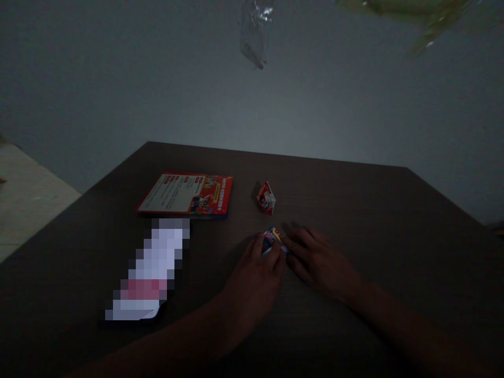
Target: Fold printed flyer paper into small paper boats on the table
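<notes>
A small printed piece of paper (271,232), blue, purple and yellow, lies on the dark table and looks folded. My left hand (258,270) bends over it, thumb and a finger pressing its edges and hiding part of it. From the right, my right hand (317,260) reaches to the same paper with fingers stretched out, the index fingertip at its edge. Just beyond the hands stands a small folded red-and-white paper piece (266,198), pointed at the top, touched by neither hand.
A stack of red-and-white printed leaflets (177,193) lies at the back left. Nearer me is a phone (151,273) with a lit, blurred-out screen. The brown wooden table (354,205) meets a grey wall (197,94), where a clear plastic bag (255,37) hangs.
</notes>
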Action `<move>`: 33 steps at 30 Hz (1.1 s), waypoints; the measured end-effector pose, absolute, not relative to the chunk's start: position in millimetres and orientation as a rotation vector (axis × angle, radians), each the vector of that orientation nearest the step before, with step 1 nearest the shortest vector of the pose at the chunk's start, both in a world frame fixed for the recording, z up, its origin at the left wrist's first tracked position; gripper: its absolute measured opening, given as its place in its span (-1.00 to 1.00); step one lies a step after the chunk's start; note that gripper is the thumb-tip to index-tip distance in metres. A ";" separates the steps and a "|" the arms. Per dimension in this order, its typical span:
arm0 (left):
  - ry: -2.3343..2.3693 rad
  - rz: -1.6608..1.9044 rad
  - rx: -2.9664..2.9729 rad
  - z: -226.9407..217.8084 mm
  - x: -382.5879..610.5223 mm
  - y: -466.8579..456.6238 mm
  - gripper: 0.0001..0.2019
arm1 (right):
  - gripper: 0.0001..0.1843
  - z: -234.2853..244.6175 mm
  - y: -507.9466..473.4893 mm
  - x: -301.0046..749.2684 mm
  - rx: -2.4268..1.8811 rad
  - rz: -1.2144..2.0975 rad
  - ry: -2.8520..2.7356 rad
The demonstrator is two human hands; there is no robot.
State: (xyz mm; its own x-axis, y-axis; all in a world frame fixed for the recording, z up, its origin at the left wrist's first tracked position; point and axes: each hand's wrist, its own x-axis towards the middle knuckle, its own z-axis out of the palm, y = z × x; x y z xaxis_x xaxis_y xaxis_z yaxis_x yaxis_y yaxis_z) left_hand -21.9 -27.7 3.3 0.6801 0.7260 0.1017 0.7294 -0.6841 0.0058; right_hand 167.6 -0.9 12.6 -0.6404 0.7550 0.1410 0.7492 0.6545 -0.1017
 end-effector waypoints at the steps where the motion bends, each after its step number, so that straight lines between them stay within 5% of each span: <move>1: -1.243 -0.148 -2.847 3.3 -21.9 -27.6 -0.59 | -0.52 12.9 0.2 166.5 -1.242 0.048 -2.702; 33: -1.322 -0.146 -2.788 6.3 -22.0 -29.6 -0.61 | -0.38 16.8 20.9 155.3 -1.208 -0.006 -2.839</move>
